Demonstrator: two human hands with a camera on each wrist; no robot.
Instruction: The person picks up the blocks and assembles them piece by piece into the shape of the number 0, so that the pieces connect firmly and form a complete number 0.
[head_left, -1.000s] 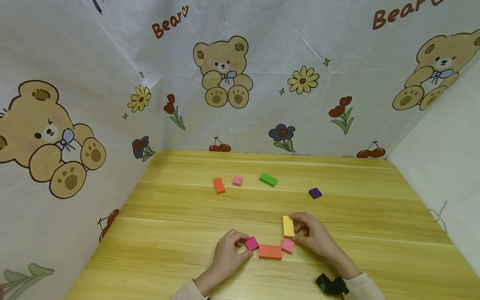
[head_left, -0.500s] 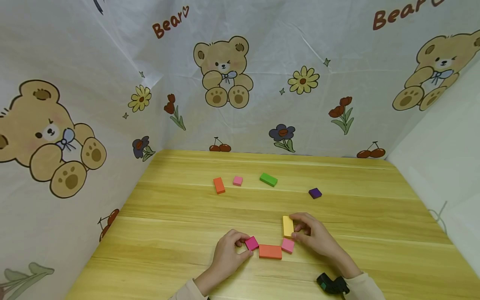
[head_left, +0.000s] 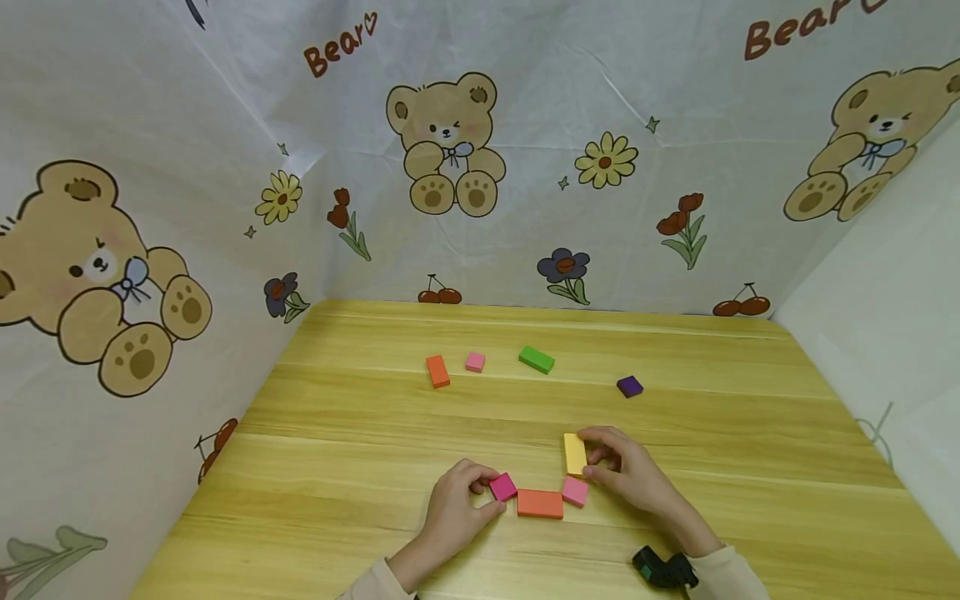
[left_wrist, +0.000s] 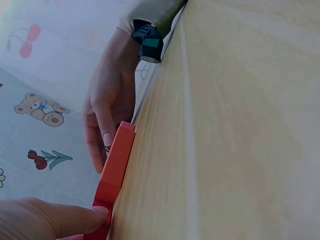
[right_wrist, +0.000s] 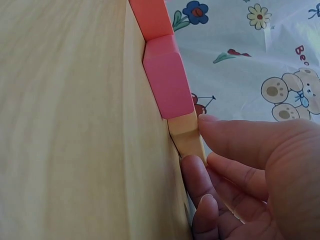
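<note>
In the head view, my left hand (head_left: 452,507) pinches a magenta block (head_left: 503,487) between thumb and forefinger. The block stands at an angle, one corner at the left end of an orange-red rectangular block (head_left: 540,504). At that block's right end is a pink block (head_left: 575,492). A yellow rectangular block (head_left: 574,454) extends away from the pink one, its near end against it. My right hand (head_left: 628,473) holds the yellow block from the right, forefinger at the far end and thumb near the close end. The right wrist view shows the yellow block (right_wrist: 187,134) meeting the pink block (right_wrist: 170,82).
Farther back on the wooden table (head_left: 360,467) lie an orange block (head_left: 438,372), a small pink block (head_left: 476,362), a green block (head_left: 537,359) and a dark purple block (head_left: 630,387). A bear-print sheet (head_left: 517,242) rises behind. A black device (head_left: 664,568) sits at the right wrist.
The right thumb has shifted slightly onto the near end of the yellow block, which has moved a touch closer to the pink block. The left hand and magenta block have stayed put.
</note>
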